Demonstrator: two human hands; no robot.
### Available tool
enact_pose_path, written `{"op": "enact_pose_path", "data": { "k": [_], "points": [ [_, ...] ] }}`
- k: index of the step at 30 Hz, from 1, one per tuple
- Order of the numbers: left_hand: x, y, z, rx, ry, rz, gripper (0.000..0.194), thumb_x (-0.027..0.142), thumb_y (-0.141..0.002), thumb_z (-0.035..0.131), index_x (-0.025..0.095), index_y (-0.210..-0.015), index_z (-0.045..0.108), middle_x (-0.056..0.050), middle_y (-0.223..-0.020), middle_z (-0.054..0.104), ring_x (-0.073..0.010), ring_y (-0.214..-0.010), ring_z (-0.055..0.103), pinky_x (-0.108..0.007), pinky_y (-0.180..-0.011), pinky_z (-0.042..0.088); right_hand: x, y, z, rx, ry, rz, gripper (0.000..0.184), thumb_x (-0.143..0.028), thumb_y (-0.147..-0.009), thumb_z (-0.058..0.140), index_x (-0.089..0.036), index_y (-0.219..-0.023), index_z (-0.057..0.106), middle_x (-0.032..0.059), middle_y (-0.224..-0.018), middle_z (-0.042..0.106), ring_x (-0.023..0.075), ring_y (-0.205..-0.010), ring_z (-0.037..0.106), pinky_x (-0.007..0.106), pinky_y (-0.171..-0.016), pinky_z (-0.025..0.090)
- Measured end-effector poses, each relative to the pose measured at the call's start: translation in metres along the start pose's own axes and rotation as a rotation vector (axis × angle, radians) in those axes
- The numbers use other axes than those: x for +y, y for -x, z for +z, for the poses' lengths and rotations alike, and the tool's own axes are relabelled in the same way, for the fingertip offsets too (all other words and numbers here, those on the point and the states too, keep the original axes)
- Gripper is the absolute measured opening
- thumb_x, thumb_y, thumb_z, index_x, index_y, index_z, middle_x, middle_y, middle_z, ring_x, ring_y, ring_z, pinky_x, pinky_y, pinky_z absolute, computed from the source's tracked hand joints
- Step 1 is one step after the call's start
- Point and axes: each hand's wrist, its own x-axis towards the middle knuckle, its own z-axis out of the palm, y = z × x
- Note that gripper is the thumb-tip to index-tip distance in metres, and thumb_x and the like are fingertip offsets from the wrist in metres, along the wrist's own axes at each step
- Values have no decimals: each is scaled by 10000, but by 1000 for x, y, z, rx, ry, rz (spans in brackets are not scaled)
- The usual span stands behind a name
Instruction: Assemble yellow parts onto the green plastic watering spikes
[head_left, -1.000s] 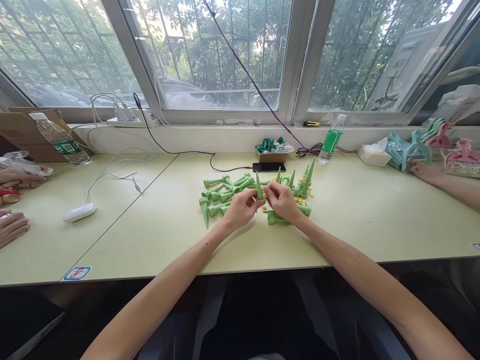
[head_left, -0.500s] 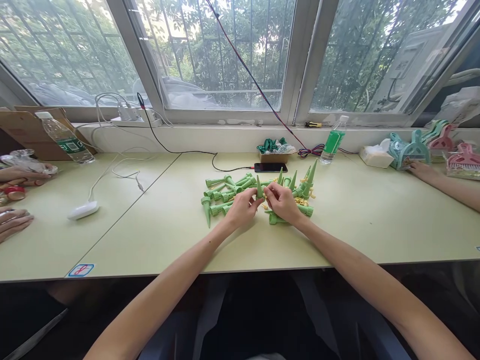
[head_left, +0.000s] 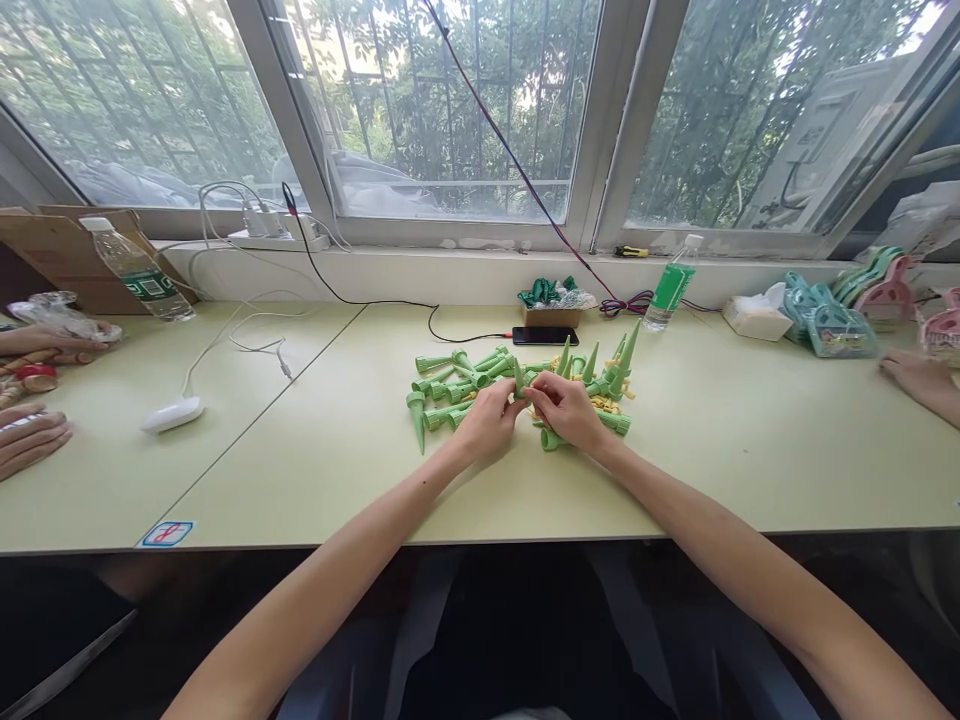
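Between thumb and fingers, my left hand [head_left: 486, 422] pinches a green plastic watering spike [head_left: 518, 376], its point upward. My right hand [head_left: 576, 412] is closed right beside it, fingertips pressed at the spike's lower side; whatever small part they pinch is hidden. Left of my hands lies a loose pile of green spikes and tubes [head_left: 450, 390]. Several spikes [head_left: 625, 365] stand point-up beyond my right hand, with small yellow pieces [head_left: 606, 404] among them. A green tube [head_left: 551, 439] lies partly under my right hand.
Behind the pile lie a black phone [head_left: 546, 336] on a cable and a small box [head_left: 551, 316]. Water bottles [head_left: 670, 285] stand left and right. A tissue pack [head_left: 757, 312], small dustpan sets [head_left: 844, 325] and a white mouse-like device [head_left: 172, 414] are around. Other people's hands [head_left: 34, 440] rest at both sides.
The spike has tipped and sunk slightly between my hands, with my right fingertips closer over it. At the far right, another person's hand has moved off the blue dustpan set. The view has shifted slightly.
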Motion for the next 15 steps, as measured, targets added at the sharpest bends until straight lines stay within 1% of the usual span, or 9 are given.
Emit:
{"op": "enact_pose_path", "data": {
  "k": [5, 8, 9, 13, 15],
  "points": [
    [2, 0, -2, -11, 27, 11, 91, 193, -916, 514, 175, -854, 578, -8, -703, 574, -140, -609, 496, -269, -591, 393, 1, 0, 0, -1, 39, -29, 376, -526, -926, 537, -216, -716, 504, -37, -536, 519, 112, -480, 449, 248, -494, 375],
    [7, 0, -6, -37, 56, 3, 142, 227, -936, 494, 173, -953, 624, -18, -756, 616, -136, -611, 506, -265, -596, 403, 1, 0, -1, 5, 38, -33, 365, -506, -935, 534, -217, -715, 500, -38, -534, 519, 111, -477, 448, 246, -497, 373],
    [8, 0, -7, -44, 69, -4, 165, 239, -944, 483, 170, -963, 631, -18, -747, 619, -135, -607, 509, -264, -598, 407, 0, 0, -1, 8, 36, -35, 361, -500, -938, 532, -217, -715, 500, -39, -533, 519, 111, -476, 450, 246, -497, 373],
    [10, -1, -10, -87, 118, -53, 280, 318, -978, 431, 162, -872, 638, -8, -620, 587, -137, -574, 518, -261, -587, 410, -1, 0, -2, 1, 25, -39, 356, -498, -938, 540, -217, -721, 509, -37, -541, 527, 113, -476, 468, 246, -499, 377],
    [7, -2, -10, -106, 144, -78, 316, 352, -978, 426, 160, -828, 628, -10, -597, 581, -137, -564, 522, -261, -577, 410, -2, 1, -2, -6, 18, -39, 359, -508, -928, 559, -217, -724, 510, -37, -544, 529, 115, -480, 478, 246, -502, 382]
  ]
}}
